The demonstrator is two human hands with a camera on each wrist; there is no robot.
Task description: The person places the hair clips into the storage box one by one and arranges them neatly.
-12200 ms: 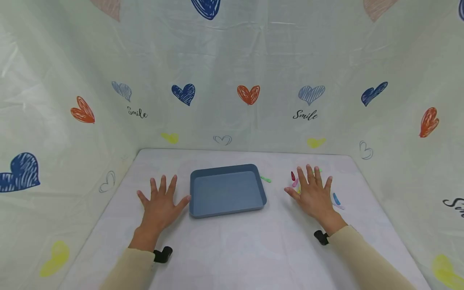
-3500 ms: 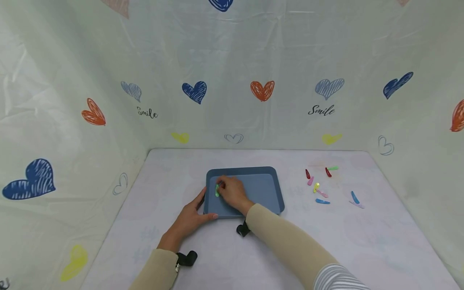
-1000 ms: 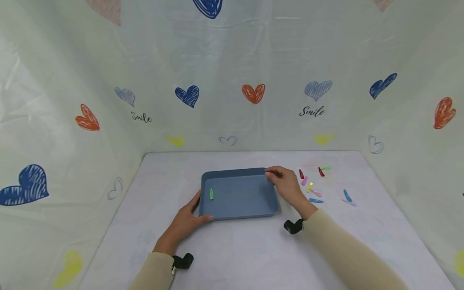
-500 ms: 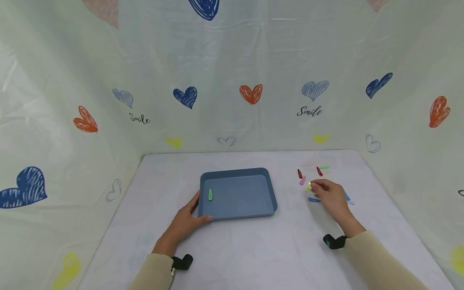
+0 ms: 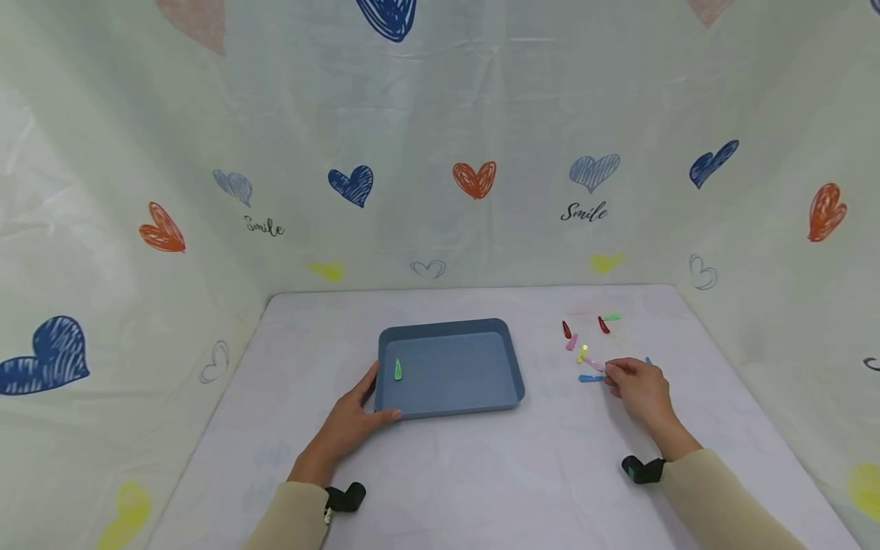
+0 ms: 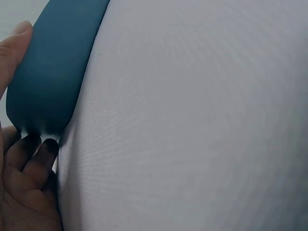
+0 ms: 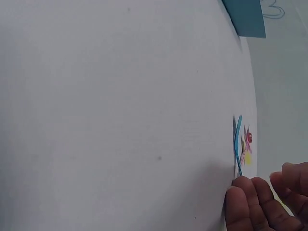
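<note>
- Blue-grey tray (image 5: 457,374) rests on the white bench (image 5: 467,481), to the left of most of the clips, with one bright green clip (image 5: 398,370) lying inside near its left wall.
- Left hand (image 5: 351,424) grips the tray's left end, thumb at the near corner, the other fingers bent against the outer side.
- Right hand (image 5: 642,393) is low over the bench, thumb and forefinger close together at the near ends of a pink clip (image 5: 594,365) and a blue clip (image 5: 590,379); whether they pinch either, I cannot tell.
- Yellow clip (image 5: 583,354) lies just beside the pink clip's other end.
- Beyond it lie a second pink clip (image 5: 572,342) and a red clip (image 5: 567,330), near each other.
- Farther right, another red clip (image 5: 603,325) meets the end of a pale green clip (image 5: 612,316).
- Second blue clip (image 5: 648,360) shows only its tip behind the right hand.
- Beige sleeves (image 5: 292,516) cover both forearms.
- Pale sheet (image 5: 440,99) with printed hearts and "Smile" hangs around the bench.
</note>
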